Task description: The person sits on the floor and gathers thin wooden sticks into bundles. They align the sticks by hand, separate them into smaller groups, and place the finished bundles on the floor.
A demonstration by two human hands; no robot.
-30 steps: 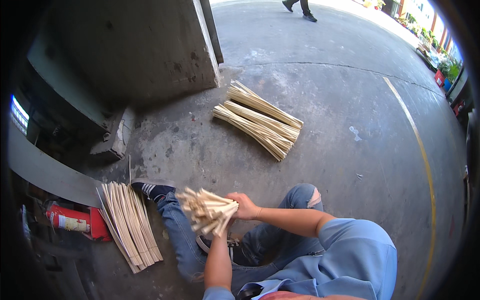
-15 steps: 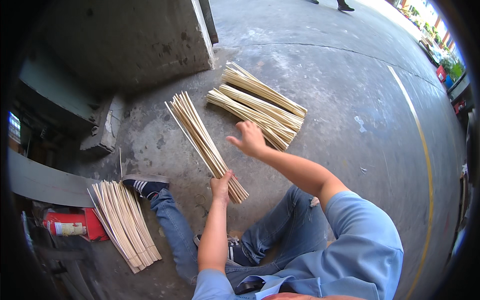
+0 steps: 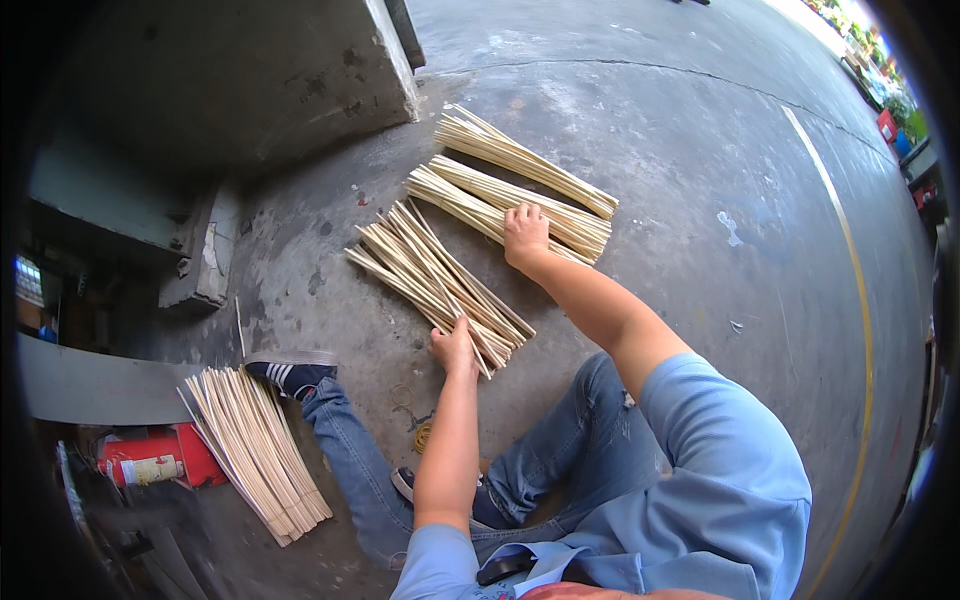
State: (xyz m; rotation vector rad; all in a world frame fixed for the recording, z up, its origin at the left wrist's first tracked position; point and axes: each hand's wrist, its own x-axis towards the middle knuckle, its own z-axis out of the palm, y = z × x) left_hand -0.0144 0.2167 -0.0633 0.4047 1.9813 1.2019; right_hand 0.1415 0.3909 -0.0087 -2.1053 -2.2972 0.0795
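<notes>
My left hand (image 3: pixel 455 346) is closed around the near end of a loose bunch of thin pale wooden sticks (image 3: pixel 430 272). These sticks fan out over the floor, some of them crossing. Farther right, my right hand (image 3: pixel 527 232) lies on the nearer of the stick bundles (image 3: pixel 470 208), its fingers curled over the sticks. The fingertips are partly hidden, but the hand seems to grip some of them. Just beyond lies another stick bundle (image 3: pixel 530 158), separated by a narrow gap.
A tied stick bundle (image 3: pixel 262 455) lies at the left by my shoe (image 3: pixel 290 372), near a red extinguisher-like cylinder (image 3: pixel 145 460). Yellow rubber bands (image 3: pixel 422 436) rest on the floor beside my left forearm. A concrete block wall (image 3: pixel 270 90) stands at the far left.
My left hand has moved up and right, and its sticks have spread out on the floor. The right hand, open in the air before, has come down onto the bundle and closed.
</notes>
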